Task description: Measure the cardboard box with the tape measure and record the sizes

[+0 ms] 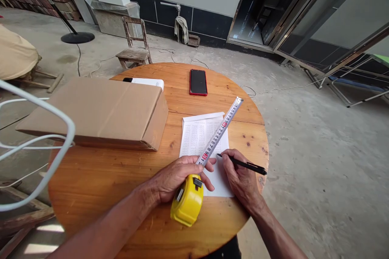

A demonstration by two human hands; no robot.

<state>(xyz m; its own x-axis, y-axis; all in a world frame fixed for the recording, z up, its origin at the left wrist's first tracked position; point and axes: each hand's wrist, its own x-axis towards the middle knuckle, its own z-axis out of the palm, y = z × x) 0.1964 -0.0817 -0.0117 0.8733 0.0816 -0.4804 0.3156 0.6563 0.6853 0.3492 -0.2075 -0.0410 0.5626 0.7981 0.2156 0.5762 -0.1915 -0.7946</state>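
Note:
My left hand [174, 176] grips a yellow tape measure [187, 201] near the round wooden table's [106, 178] front edge. Its blade [220, 131] is pulled out and slants up to the right over a printed sheet of paper [199, 135]. My right hand [240, 176] pinches a black pen [243, 164], tip down on the paper just right of the blade. A flat cardboard box [100, 111] lies on the table's left half.
A red-cased phone [198, 82] lies face up at the table's far side. A white device [146, 82] sits behind the box. White cables [36, 129] hang at the left. A small wooden chair [133, 44] stands on the concrete floor beyond.

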